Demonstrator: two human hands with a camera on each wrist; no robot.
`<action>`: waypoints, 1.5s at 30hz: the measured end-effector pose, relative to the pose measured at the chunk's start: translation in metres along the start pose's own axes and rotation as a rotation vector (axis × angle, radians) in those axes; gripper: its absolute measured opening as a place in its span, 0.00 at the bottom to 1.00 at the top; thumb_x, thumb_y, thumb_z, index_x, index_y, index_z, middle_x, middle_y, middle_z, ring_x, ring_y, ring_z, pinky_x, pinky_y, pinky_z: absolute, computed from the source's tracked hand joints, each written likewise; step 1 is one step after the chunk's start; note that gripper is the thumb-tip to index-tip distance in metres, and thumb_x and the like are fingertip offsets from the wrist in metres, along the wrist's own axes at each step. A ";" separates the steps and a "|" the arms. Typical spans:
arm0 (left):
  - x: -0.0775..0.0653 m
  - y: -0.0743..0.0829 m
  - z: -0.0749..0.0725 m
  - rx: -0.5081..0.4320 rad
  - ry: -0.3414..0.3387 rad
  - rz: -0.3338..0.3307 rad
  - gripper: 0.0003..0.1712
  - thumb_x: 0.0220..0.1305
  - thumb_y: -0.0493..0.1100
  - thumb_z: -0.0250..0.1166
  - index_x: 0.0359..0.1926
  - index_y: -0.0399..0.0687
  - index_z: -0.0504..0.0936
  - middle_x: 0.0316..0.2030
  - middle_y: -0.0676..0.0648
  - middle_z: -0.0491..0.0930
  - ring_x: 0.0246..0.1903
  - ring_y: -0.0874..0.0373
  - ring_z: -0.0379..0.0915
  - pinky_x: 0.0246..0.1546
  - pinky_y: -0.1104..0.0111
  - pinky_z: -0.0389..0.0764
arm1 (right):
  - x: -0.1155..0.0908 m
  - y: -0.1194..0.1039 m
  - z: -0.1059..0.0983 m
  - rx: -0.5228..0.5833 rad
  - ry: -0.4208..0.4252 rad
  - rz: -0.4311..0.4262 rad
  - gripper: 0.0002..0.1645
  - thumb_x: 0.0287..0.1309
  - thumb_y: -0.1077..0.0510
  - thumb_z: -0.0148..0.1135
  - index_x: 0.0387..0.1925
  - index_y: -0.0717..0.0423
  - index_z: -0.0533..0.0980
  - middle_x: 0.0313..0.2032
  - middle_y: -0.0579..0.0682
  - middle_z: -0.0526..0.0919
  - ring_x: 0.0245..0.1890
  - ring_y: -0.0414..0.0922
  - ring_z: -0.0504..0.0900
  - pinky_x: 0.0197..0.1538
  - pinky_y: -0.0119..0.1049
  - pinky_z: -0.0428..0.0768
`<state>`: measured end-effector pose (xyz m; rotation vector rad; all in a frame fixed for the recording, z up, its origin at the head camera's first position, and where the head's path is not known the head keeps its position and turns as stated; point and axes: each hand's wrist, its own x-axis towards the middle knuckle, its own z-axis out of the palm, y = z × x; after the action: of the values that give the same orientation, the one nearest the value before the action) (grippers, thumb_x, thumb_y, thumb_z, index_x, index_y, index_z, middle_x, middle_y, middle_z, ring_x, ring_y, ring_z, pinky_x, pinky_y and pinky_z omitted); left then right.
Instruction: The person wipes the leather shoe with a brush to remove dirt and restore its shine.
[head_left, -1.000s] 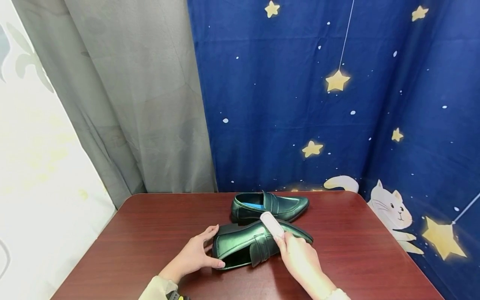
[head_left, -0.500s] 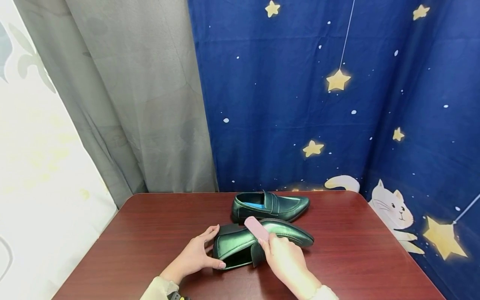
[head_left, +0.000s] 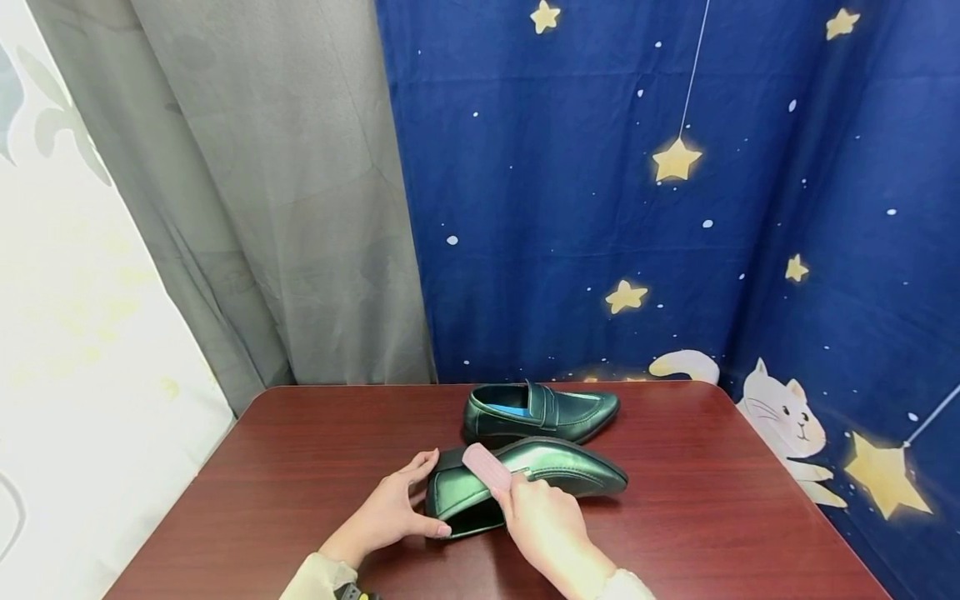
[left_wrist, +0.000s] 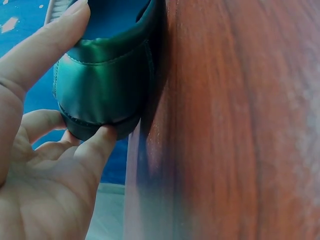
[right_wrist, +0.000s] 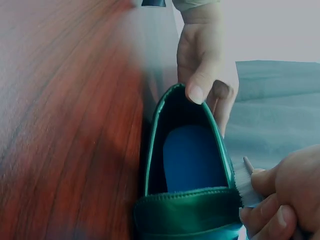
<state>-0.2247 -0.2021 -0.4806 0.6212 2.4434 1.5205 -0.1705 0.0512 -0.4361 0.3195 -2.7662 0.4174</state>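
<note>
A shiny dark green loafer (head_left: 551,462) lies on its side on the table, its opening turned toward me. My left hand (head_left: 390,508) grips the heel, thumb at the collar and fingers at the sole edge, as the left wrist view also shows. In my right hand (head_left: 546,527) is a small pink-backed brush (head_left: 487,468). Its pale bristles (right_wrist: 244,185) touch the loafer's side near the strap in the right wrist view. The blue insole (right_wrist: 192,157) shows inside the shoe. Part of the strap is hidden behind my right hand in the head view.
Just behind stands the matching loafer (head_left: 577,414), upright with its toe to the right. Both shoes are on a reddish-brown wooden table (head_left: 322,442). A grey curtain (head_left: 300,208) and a blue starry curtain (head_left: 540,208) hang past its far edge.
My right hand has moved the brush leftward along the loafer's side, from near the toe to near the heel. My left hand and both shoes have stayed in place.
</note>
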 end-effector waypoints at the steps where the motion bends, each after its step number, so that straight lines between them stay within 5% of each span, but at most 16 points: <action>1: 0.000 0.000 0.000 0.000 0.001 0.000 0.65 0.45 0.45 0.84 0.77 0.34 0.54 0.78 0.30 0.45 0.72 0.35 0.59 0.61 0.56 0.77 | 0.000 -0.002 0.001 -0.005 0.000 -0.006 0.20 0.65 0.42 0.62 0.28 0.53 0.76 0.20 0.55 0.81 0.19 0.54 0.82 0.19 0.48 0.72; 23: -0.001 -0.001 0.001 0.052 0.030 0.009 0.64 0.45 0.45 0.84 0.77 0.37 0.56 0.78 0.32 0.50 0.74 0.35 0.54 0.60 0.51 0.78 | -0.004 -0.037 0.018 -0.090 -0.047 -0.137 0.23 0.67 0.38 0.60 0.29 0.52 0.78 0.18 0.51 0.81 0.17 0.48 0.80 0.17 0.41 0.73; 45: -0.001 -0.001 0.002 0.026 0.026 0.006 0.64 0.45 0.45 0.84 0.78 0.38 0.56 0.78 0.31 0.48 0.76 0.36 0.50 0.61 0.52 0.77 | -0.003 -0.034 0.012 -0.046 -0.085 -0.140 0.24 0.66 0.37 0.60 0.25 0.50 0.76 0.17 0.51 0.80 0.17 0.49 0.80 0.16 0.42 0.72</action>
<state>-0.2231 -0.2016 -0.4828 0.6178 2.4867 1.5105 -0.1623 0.0162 -0.4395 0.5271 -2.8088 0.3116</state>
